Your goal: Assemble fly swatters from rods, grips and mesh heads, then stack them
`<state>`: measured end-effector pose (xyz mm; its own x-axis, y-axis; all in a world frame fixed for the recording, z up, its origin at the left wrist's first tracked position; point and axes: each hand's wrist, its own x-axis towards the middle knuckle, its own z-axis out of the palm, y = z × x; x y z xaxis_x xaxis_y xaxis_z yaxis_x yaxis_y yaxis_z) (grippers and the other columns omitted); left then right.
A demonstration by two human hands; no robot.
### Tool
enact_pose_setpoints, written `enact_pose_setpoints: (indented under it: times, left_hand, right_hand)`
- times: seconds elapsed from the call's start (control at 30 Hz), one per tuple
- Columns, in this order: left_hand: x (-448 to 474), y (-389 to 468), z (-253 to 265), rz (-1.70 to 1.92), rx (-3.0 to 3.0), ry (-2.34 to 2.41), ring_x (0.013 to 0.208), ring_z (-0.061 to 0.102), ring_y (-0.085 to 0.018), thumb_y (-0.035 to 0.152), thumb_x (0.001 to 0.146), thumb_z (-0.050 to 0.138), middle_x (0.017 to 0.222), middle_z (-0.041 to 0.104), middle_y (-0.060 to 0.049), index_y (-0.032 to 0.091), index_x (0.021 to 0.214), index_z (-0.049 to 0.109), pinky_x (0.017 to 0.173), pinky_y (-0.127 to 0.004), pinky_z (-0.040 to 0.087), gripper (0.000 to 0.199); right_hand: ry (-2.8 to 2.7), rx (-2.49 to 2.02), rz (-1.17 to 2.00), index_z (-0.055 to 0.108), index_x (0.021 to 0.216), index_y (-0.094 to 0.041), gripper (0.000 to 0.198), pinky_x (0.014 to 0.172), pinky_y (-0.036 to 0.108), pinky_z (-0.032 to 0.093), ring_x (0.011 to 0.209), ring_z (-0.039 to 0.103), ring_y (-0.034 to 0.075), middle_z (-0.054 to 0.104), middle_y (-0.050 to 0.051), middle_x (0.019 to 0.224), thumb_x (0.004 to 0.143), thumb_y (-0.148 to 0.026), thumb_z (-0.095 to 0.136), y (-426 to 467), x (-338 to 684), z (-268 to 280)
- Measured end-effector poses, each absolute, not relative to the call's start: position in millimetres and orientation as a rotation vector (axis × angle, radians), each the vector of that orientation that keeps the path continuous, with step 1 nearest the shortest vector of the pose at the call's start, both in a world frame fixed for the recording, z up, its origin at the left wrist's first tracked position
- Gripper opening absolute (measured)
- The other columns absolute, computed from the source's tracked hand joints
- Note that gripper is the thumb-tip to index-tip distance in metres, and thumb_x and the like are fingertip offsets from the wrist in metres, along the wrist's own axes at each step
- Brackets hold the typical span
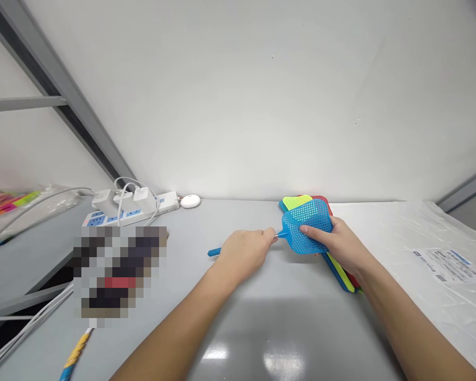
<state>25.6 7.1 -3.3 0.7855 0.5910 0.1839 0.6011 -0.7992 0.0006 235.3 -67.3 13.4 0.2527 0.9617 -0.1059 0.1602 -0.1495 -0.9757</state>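
Note:
A blue fly swatter (307, 225) with a perforated head is held above the table between both hands. My left hand (248, 251) is closed around its shaft, and the tip of the blue handle sticks out to the left of the fist. With the thumb on top, my right hand (339, 241) grips the right side of the mesh head; its other fingers are mostly hidden underneath. Beyond and below the head lies a stack of more fly swatters (297, 201) in yellow-green, red and blue, partly covered by the held one and by my right hand.
A white power strip (168, 201) with plugged-in chargers and cables stands at the back left, beside a white oval case (190, 201). A pixelated object (121, 272) lies left. Clear plastic packaging with a label (446, 264) covers the right. A white wall rises behind.

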Motion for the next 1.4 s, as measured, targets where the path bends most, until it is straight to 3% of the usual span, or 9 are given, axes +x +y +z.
enact_pose_setpoints:
  times: [0.2, 0.37, 0.63, 0.77, 0.87, 1.0, 1.07, 1.27, 1.4]
  left_hand:
    - [27.0, 13.4, -10.6, -0.332, -2.79, -1.015, 0.058, 0.061, -0.019, 0.033, 0.099, 0.035, 0.071, 0.065, 0.0, 0.022, 0.09, 0.055, 0.049, -0.029, 0.024, 0.025]
    - [23.4, 21.7, -8.4, -0.582, -2.705, -0.997, 0.067, 0.059, -0.017, 0.034, 0.099, 0.038, 0.074, 0.064, -0.001, 0.02, 0.086, 0.057, 0.06, -0.031, 0.029, 0.027]
    - [12.4, 35.0, -10.4, -0.724, -2.733, -1.116, 0.056, 0.048, -0.013, 0.057, 0.094, 0.036, 0.067, 0.06, 0.001, 0.02, 0.075, 0.056, 0.056, -0.029, 0.026, 0.046]
    - [11.9, 36.4, -13.4, -0.758, -2.738, -1.12, 0.062, 0.05, -0.014, 0.05, 0.097, 0.033, 0.073, 0.06, 0.0, 0.021, 0.085, 0.061, 0.055, -0.028, 0.026, 0.042]
    - [13.5, 35.2, -14.4, -0.787, -2.729, -1.133, 0.064, 0.05, -0.014, 0.049, 0.098, 0.033, 0.075, 0.059, -0.002, 0.022, 0.089, 0.063, 0.055, -0.028, 0.027, 0.041]
    - [16.5, 32.3, -15.9, -0.81, -2.74, -1.112, 0.065, 0.051, -0.014, 0.049, 0.098, 0.034, 0.074, 0.058, -0.001, 0.022, 0.088, 0.064, 0.054, -0.028, 0.027, 0.041]
    - [19.0, 28.7, -17.6, -0.803, -2.748, -1.058, 0.063, 0.051, -0.014, 0.048, 0.098, 0.034, 0.072, 0.058, -0.001, 0.021, 0.085, 0.063, 0.054, -0.028, 0.027, 0.042]
    - [28.3, 9.9, -20.6, -0.792, -2.77, -0.825, 0.057, 0.05, -0.013, 0.048, 0.097, 0.034, 0.066, 0.059, -0.002, 0.02, 0.079, 0.062, 0.052, -0.03, 0.025, 0.043]
    - [32.6, 2.3, -16.5, -0.739, -2.783, -0.799, 0.056, 0.052, -0.013, 0.047, 0.097, 0.033, 0.065, 0.06, -0.002, 0.02, 0.077, 0.062, 0.051, -0.03, 0.025, 0.045]
  right_hand:
    - [-0.974, -1.516, 1.098, 0.065, 0.092, -0.016, 0.033, 0.044, 0.024, 0.047, 0.063, 0.059, 0.015, 0.064, 0.003, 0.076, 0.075, -0.044, 0.071, -64.4, 224.8, 11.5]
    - [-0.949, -1.434, 1.145, 0.061, 0.091, -0.017, 0.03, 0.046, 0.028, 0.049, 0.044, 0.046, 0.009, 0.059, -0.002, 0.067, 0.079, -0.044, 0.067, -64.3, 222.5, 9.0]
    - [-1.084, -1.546, 0.846, 0.063, 0.099, -0.018, 0.039, 0.047, 0.025, 0.044, 0.061, 0.055, 0.015, 0.062, 0.002, 0.078, 0.078, -0.051, 0.065, -65.1, 242.2, 16.2]
    - [-1.228, -1.715, 0.213, 0.051, 0.126, -0.017, 0.062, 0.074, 0.042, 0.051, 0.092, 0.06, 0.027, 0.062, 0.013, 0.11, 0.077, -0.052, 0.065, -60.6, 237.6, 5.5]
    - [-1.396, -1.814, -0.419, 0.029, 0.145, -0.018, 0.088, 0.097, 0.057, 0.036, 0.124, 0.043, 0.036, 0.042, 0.021, 0.138, 0.074, -0.049, 0.07, -58.4, 224.8, -3.6]
    - [-1.559, -1.939, -0.775, 0.027, 0.148, -0.025, 0.083, 0.102, 0.067, 0.019, 0.14, 0.017, 0.041, 0.012, 0.022, 0.156, 0.079, -0.047, 0.067, -61.8, 206.6, -5.3]
    - [-1.62, -1.962, -0.834, 0.031, 0.146, -0.028, 0.077, 0.103, 0.068, 0.014, 0.143, 0.009, 0.041, 0.007, 0.019, 0.158, 0.08, -0.045, 0.067, -64.1, 200.1, -4.2]
    - [-1.919, -1.974, -0.754, 0.065, 0.111, -0.029, 0.023, 0.105, 0.069, 0.001, 0.14, 0.024, 0.034, 0.036, 0.006, 0.152, 0.089, -0.028, 0.058, -69.3, 190.6, -6.4]
    - [-1.967, -2.04, -0.665, 0.069, 0.093, -0.025, 0.021, 0.105, 0.069, -0.002, 0.128, 0.04, 0.031, 0.059, 0.005, 0.132, 0.093, -0.019, 0.05, -72.6, 190.7, -6.3]
